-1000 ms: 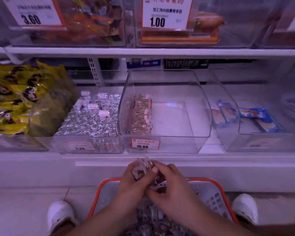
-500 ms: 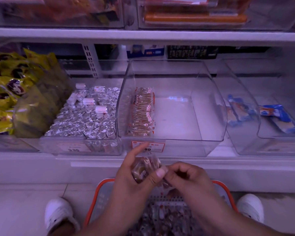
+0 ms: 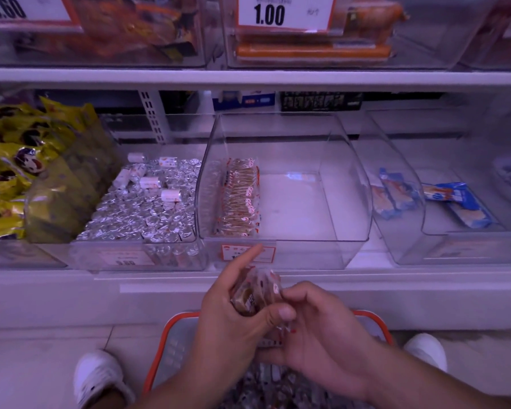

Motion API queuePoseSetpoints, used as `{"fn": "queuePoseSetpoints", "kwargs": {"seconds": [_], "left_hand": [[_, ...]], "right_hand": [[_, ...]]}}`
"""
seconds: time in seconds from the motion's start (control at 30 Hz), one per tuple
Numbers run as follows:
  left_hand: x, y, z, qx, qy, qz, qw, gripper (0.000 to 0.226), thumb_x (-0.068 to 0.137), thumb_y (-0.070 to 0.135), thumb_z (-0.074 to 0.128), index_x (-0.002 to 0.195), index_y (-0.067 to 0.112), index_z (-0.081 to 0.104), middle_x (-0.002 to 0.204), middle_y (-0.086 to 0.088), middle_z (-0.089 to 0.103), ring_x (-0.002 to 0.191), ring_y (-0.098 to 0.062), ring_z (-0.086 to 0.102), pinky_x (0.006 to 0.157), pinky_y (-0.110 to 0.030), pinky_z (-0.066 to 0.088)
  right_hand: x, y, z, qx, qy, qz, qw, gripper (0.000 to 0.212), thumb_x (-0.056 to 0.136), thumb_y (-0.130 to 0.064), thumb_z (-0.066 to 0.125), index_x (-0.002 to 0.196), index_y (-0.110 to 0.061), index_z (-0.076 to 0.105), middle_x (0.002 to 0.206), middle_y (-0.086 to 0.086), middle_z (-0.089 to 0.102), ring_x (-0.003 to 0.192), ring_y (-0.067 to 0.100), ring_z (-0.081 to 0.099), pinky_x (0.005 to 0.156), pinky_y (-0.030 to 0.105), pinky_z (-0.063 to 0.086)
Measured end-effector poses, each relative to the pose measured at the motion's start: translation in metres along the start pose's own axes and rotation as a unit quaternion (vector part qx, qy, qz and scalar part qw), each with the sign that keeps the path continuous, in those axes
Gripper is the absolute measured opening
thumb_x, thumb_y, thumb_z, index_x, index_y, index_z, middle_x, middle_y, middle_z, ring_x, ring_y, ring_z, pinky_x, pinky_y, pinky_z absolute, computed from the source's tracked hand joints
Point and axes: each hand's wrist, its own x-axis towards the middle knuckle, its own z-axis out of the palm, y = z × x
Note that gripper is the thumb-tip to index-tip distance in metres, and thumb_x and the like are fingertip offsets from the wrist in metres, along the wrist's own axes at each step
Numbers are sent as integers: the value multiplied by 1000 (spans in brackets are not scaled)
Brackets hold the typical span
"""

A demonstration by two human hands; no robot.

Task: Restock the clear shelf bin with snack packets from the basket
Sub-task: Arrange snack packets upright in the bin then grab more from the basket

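The clear shelf bin stands in the middle of the lower shelf, with one row of brown snack packets upright along its left wall. Below the bin's front, my left hand grips a small stack of brown snack packets, forefinger stretched toward the bin's price label. My right hand touches the right side of that stack with bent fingers. Under both hands sits the orange-rimmed basket, with more packets piled in it.
A bin of silver-foil sweets stands left of the clear bin, yellow bags further left. A bin with blue packets is on the right. An upper shelf overhangs. My white shoes flank the basket.
The view has tilted up. My left hand holds the packet stack a little lower and further from the bin's label. My right hand has closed in on the stack's right side.
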Motion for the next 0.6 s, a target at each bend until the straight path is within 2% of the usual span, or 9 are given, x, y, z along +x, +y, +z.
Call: {"fn": "queuePoseSetpoints", "kwargs": {"seconds": [0.1,0.17,0.23,0.3,0.4,0.5,0.57,0.6], "left_hand": [[6,3,-2,24,20,36,999,64,58,28,90,118,24,68,87,-5,76,72,-6,68,65,-16,52],[8,6,-6,41,39,51,997,57,63,47,86,114,28,70,101,-7,74,85,-10,71,73,-23,54],[7,7,-9,83,28,61,994,55,75,63,69,119,30,68,118,-1,68,107,-15,68,91,-34,54],[5,10,-12,125,4,37,991,56,85,68,46,122,32,66,122,12,67,120,-9,60,103,-35,47],[4,13,-13,218,6,32,975,62,85,74,27,130,43,56,119,32,62,117,11,54,98,-14,42],[3,15,-12,253,24,56,966,61,85,75,22,140,53,34,114,44,53,106,19,54,86,-2,38],[8,26,-12,213,28,66,974,59,86,78,21,141,56,30,113,45,54,103,21,55,78,1,38],[14,33,-15,189,32,82,978,59,88,78,22,141,54,32,114,39,57,105,17,56,79,0,39]], "right_hand": [[1,-1,1,-24,12,-19,999,43,94,-22,50,131,0,56,122,17,61,108,30,58,97,49,48],[1,-4,1,-50,2,-27,998,39,94,-18,53,129,-1,60,131,19,60,110,29,61,100,50,49],[0,-8,3,-84,-2,-29,996,42,93,-19,53,131,-1,58,135,23,57,111,33,59,103,54,46],[1,-10,5,-95,1,-19,995,45,86,-24,54,126,-3,61,119,27,60,100,35,62,91,54,50],[0,-7,14,-131,22,-24,991,42,83,-21,55,121,-4,60,101,22,60,81,29,62,72,44,50],[-2,-6,23,-154,32,-52,986,49,79,-16,58,126,-6,62,115,23,64,95,34,60,72,42,46],[-3,-13,29,-151,39,-101,983,44,77,-7,67,121,-1,67,120,23,66,105,35,65,78,40,54],[-4,-21,34,-166,40,-129,977,41,75,-11,73,115,-1,71,115,22,69,101,33,69,75,36,56]]}}
